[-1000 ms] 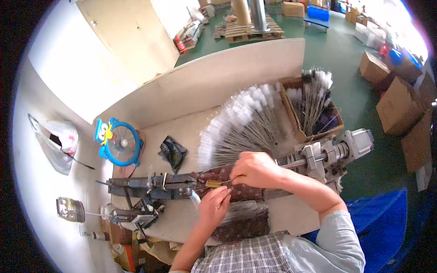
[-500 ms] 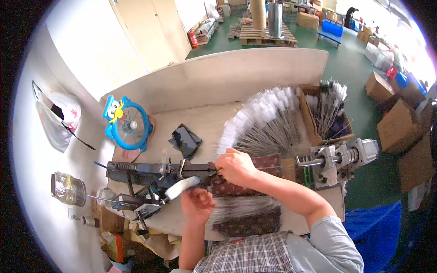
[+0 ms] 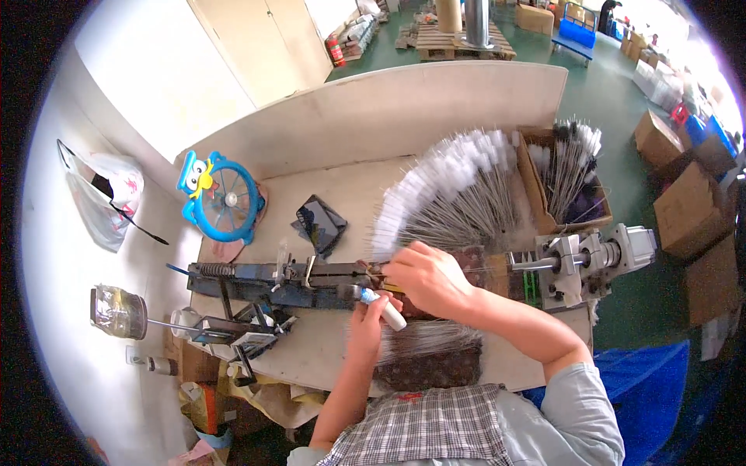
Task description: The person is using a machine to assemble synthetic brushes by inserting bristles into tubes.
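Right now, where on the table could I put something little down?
There's bare room on the pale table between the black pouch and white brushes, back toward the upright panel, and a smaller patch right of the silvery wires. It's crowded around the hands, with the long dark fixture to their left.

A pale grey-green shirt (image 3: pixel 524 429) is worn today, the right sleeve (image 3: pixel 584 404) cut short; over the front a black-and-white plaid apron (image 3: pixel 427 431) is layered, and near its far edge a small red mark (image 3: pixel 409 397) is spotted
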A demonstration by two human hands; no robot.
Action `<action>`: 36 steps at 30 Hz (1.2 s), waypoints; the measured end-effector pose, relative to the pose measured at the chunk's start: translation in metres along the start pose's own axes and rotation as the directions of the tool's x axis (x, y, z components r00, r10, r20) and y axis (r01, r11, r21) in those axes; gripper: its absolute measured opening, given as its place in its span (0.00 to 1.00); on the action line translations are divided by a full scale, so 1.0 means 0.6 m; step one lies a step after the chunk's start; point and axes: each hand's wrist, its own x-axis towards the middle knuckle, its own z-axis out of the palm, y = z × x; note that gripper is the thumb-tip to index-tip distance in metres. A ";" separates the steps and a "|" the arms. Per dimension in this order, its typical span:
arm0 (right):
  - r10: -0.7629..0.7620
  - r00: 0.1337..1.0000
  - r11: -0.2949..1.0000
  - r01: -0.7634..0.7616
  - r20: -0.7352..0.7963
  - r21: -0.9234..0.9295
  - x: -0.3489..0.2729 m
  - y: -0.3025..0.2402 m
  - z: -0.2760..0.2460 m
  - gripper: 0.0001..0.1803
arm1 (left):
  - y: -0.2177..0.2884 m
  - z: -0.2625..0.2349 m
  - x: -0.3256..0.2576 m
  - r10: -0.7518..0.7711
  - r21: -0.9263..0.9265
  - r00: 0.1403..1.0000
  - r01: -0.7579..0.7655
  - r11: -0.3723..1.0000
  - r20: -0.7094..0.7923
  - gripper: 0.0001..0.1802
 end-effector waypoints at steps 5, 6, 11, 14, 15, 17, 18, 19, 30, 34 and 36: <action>0.102 0.936 0.990 -0.129 0.338 0.059 -0.068 0.009 0.020 0.05 | -0.030 -0.009 0.011 0.080 0.052 0.997 -0.080 0.995 -0.005 0.07; 0.122 0.957 0.989 -0.138 0.263 0.046 -0.076 0.016 0.050 0.07 | -0.017 -0.017 0.019 0.047 0.346 0.998 -0.058 0.936 0.039 0.08; 0.166 0.914 0.986 -0.144 0.370 -0.086 -0.078 0.036 0.120 0.11 | -0.008 -0.057 0.019 0.125 0.852 0.990 -0.125 0.509 0.071 0.21; 0.090 0.924 0.996 -0.093 0.371 -0.009 -0.093 0.038 0.098 0.07 | -0.006 -0.118 -0.005 0.133 0.425 0.981 -0.062 0.903 -0.141 0.22; 0.019 0.942 1.000 -0.014 0.334 -0.018 -0.093 0.039 0.082 0.07 | -0.003 -0.139 -0.009 0.112 0.143 0.971 -0.083 0.986 -0.212 0.23; -0.070 0.941 0.998 0.066 0.330 0.024 -0.096 0.051 0.067 0.08 | 0.000 -0.215 -0.022 0.044 0.031 0.928 -0.036 0.999 -0.370 0.20; -0.131 0.938 0.991 0.122 0.320 0.047 -0.096 0.053 0.063 0.09 | -0.001 -0.251 -0.026 -0.039 -0.113 0.895 -0.013 0.994 -0.444 0.18; -0.141 0.935 0.990 0.132 0.325 0.050 -0.092 0.048 0.062 0.09 | 0.004 -0.276 -0.030 -0.132 -0.256 0.857 0.000 0.967 -0.499 0.16; 0.104 0.912 0.979 -0.164 0.396 0.120 -0.074 0.009 0.027 0.15 | 0.004 -0.322 -0.021 -0.211 -0.490 0.848 -0.065 0.869 -0.486 0.08; 0.157 0.922 0.979 -0.191 0.354 0.064 -0.055 -0.003 -0.015 0.14 | -0.002 -0.258 -0.025 -0.031 -0.367 0.846 -0.198 0.909 -0.533 0.06; 0.049 0.992 0.997 -0.054 0.117 0.046 -0.036 -0.001 -0.034 0.11 | -0.025 -0.179 -0.048 0.523 0.540 0.842 -0.381 0.751 -0.133 0.07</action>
